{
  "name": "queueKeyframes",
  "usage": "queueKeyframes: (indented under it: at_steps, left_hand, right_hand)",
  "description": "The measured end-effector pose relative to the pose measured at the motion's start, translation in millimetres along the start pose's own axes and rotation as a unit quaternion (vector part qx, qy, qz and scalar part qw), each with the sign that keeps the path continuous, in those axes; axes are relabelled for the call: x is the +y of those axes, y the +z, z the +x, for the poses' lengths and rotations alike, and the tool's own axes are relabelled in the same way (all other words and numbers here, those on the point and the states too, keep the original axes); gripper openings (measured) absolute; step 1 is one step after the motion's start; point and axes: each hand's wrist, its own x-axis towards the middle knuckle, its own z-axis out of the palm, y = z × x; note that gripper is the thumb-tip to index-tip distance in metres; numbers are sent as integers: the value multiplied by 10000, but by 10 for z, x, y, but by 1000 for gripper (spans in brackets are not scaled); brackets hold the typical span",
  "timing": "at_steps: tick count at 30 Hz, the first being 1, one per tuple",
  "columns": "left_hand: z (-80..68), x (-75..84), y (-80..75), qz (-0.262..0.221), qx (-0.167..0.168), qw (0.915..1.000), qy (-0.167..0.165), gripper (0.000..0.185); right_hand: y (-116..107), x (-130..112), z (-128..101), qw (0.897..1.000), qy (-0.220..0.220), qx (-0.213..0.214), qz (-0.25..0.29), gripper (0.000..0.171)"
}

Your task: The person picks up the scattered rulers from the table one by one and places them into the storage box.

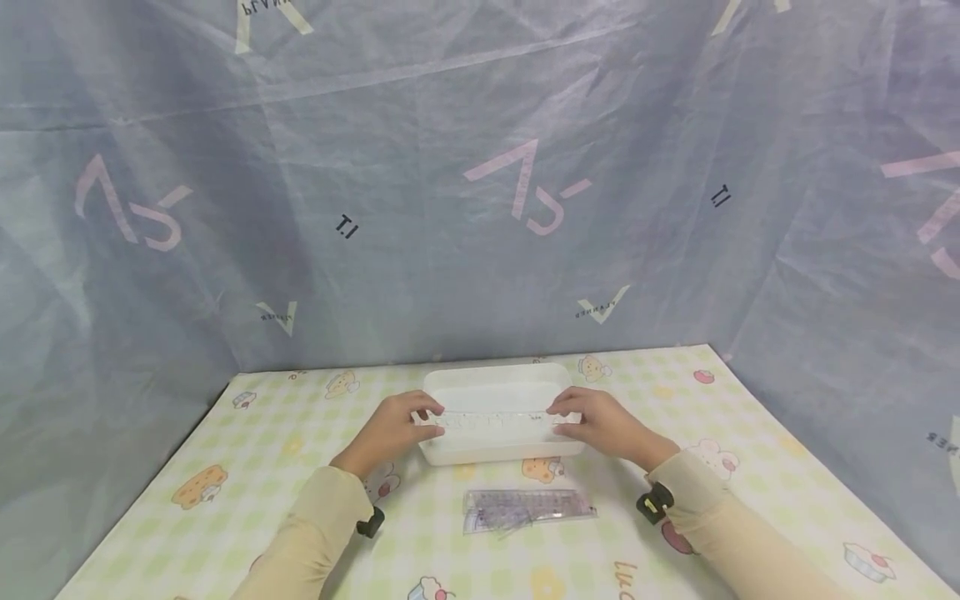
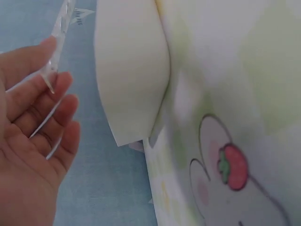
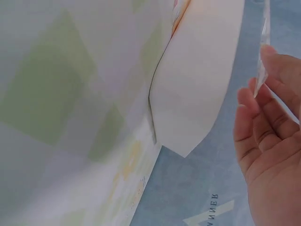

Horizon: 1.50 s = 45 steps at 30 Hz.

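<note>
Sleeves in beige come in from the bottom edge of the head view, each with a small black wrist device. Just beyond them, near the front of the counter (image 1: 247, 433), a purple-tinted clear ruler set (image 1: 528, 509) lies flat, between the two forearms and apart from both hands.

Left side: left hand (image 1: 390, 431) sits at the left end of a clear ruler (image 1: 495, 418). Fingertips pinch that end, thumb on the near side as far as the head view shows. In the left wrist view the fingers (image 2: 35, 75) lie loosely curved with the transparent strip's end (image 2: 59, 35) against the upper fingertips.

Centre: ruler spans level from one hand to the other, held just above a white tray (image 1: 495, 387), running along the tray's long axis over its near half. Whether the strip touches the tray rim cannot be told. Tray rests on the counter, which wears a pale green and yellow checked cloth with cartoon cakes and animals.

Right side: right hand (image 1: 600, 423) pinches the ruler's right end, mirror to the left. In the right wrist view the fingers (image 3: 263, 113) curve gently, the strip's end (image 3: 264, 52) at the top fingertip, with the tray's white underside (image 3: 202, 80) beside it.

Behind and around: crumpled blue-grey sheeting (image 1: 480, 183) with pink and cream printed marks forms the backdrop.
</note>
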Motion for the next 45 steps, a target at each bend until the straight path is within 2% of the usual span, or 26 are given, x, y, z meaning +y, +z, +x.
queueKeyframes:
  at_steps: [3, 5, 10, 17, 25, 38, 45]
  left_hand:
    - [55, -28, 32, 178, -190, 9992, -306, 23]
    - [78, -28, 49, 347, -336, 9981, -379, 22]
    - [97, -49, 79, 538, -595, 9963, -317, 24]
    - [117, -124, 80, 614, -720, 9950, -331, 27]
    - [170, -145, 81, 739, -662, 9939, -486, 26]
    - [219, -207, 109, 907, -585, 9937, -296, 24]
    - [229, -253, 120, 1122, -627, 9917, -7, 24]
  right_hand:
    - [23, 36, 72, 9998, 57, -130, -119, 24]
    - [44, 67, 104, 9996, 75, -229, -149, 23]
    - [119, 134, 139, 9987, 271, -426, -5, 23]
    - [196, 178, 134, 9977, 485, -298, 364, 25]
    - [234, 149, 157, 9964, 607, -315, 495, 26]
    - [249, 181, 204, 9979, 491, -329, 274, 26]
    - [265, 197, 221, 9982, 437, -356, 184, 26]
